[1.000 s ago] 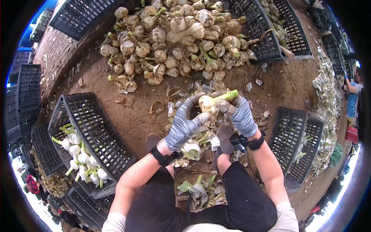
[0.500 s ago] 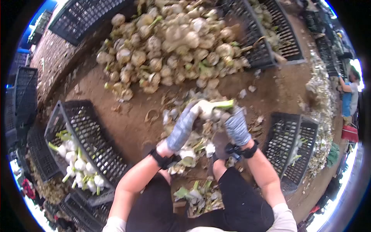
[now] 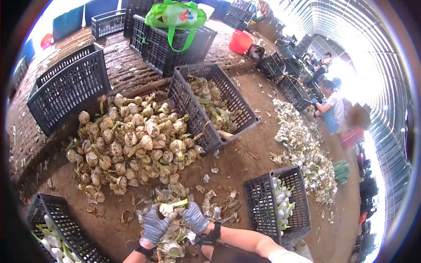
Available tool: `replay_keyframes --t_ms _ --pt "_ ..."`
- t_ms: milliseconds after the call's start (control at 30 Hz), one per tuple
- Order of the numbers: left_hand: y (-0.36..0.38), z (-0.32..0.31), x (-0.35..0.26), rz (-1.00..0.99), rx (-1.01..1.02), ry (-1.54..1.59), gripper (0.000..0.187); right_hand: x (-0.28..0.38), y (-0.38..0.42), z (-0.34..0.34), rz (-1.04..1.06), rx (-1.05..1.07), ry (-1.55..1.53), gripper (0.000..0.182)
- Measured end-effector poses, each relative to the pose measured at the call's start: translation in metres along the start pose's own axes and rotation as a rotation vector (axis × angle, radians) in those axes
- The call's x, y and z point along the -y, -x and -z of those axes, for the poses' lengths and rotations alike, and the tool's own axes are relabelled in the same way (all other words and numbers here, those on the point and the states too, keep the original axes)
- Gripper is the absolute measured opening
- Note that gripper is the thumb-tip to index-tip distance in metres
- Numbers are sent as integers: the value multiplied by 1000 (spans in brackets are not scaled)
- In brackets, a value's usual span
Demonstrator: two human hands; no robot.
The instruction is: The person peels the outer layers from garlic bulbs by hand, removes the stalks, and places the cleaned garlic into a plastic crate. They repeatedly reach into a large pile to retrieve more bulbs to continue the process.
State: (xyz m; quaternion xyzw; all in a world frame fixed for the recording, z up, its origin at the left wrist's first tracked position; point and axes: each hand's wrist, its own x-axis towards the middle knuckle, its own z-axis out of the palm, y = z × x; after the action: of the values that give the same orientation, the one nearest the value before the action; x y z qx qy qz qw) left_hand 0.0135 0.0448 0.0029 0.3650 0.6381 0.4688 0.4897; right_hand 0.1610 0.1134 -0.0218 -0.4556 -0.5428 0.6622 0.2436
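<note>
My left hand (image 3: 156, 222), in a grey knit glove, is closed around a garlic bulb (image 3: 166, 209) with a white, peeled-looking surface. Its short green stem points to the right. My right hand (image 3: 195, 218), gloved the same way, has its fingers closed against the bulb on the stem side; whether they also hold a small tool is hidden. Loose garlic skins (image 3: 173, 241) lie on the ground beneath both hands. Just beyond is a big heap of unpeeled, dirt-covered garlic bulbs (image 3: 131, 144).
Cleaned garlic fills part of a black crate (image 3: 66, 228) at lower left and another crate (image 3: 263, 206) at right. A tilted crate (image 3: 245, 118) with unpeeled garlic adjoins the heap. Skins (image 3: 302, 149) form a long pile at right. A person (image 3: 331, 107) sits beyond it.
The view has swung up and to the right, showing more of the shed and its far crates. My hands appear lower in it, still together at the garlic bulb.
</note>
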Motion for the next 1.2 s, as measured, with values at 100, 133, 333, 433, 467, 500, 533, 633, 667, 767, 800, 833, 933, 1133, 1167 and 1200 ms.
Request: replay_keyframes --t_ms 100,133,333,433,467,500,533,633,667,767,800,833,933,1133,1167,1200 --pt "-3 -1 18 70 28 163 45 -9 -3 -2 -43 -18 -98 17" --pt "-2 2 19 72 27 157 45 -10 -2 -2 -43 -16 -104 17" --pt "8 6 10 276 149 439 38 7 4 12 -188 135 -141 15" --pt "10 4 19 457 157 581 47 10 2 14 -220 154 -204 16" --pt "9 3 28 617 143 714 51 9 1 15 -245 164 -287 17" --pt "6 1 32 636 197 827 59 16 5 14 -303 177 -428 19" --pt "5 4 35 638 193 825 59 21 6 16 -305 180 -432 19" --pt "0 17 27 647 401 799 56 25 5 22 -285 263 -361 26" --pt "-2 13 25 653 398 799 56 21 2 21 -290 264 -364 26" --pt "-12 7 56 469 228 638 44 31 -1 10 -273 286 -228 39" --pt "-9 4 49 472 224 634 44 25 -1 9 -275 289 -233 39" --pt "-5 -5 34 261 61 480 42 15 -3 7 -217 244 -171 39" --pt "1 -11 25 65 -104 366 45 0 -6 1 -125 153 -43 39" --pt "-2 11 27 162 158 401 47 10 -2 4 -145 26 -126 27" --pt "-4 14 30 165 183 421 46 14 0 4 -189 30 -222 25" --pt "-5 16 32 161 185 422 46 16 0 4 -186 29 -220 25"
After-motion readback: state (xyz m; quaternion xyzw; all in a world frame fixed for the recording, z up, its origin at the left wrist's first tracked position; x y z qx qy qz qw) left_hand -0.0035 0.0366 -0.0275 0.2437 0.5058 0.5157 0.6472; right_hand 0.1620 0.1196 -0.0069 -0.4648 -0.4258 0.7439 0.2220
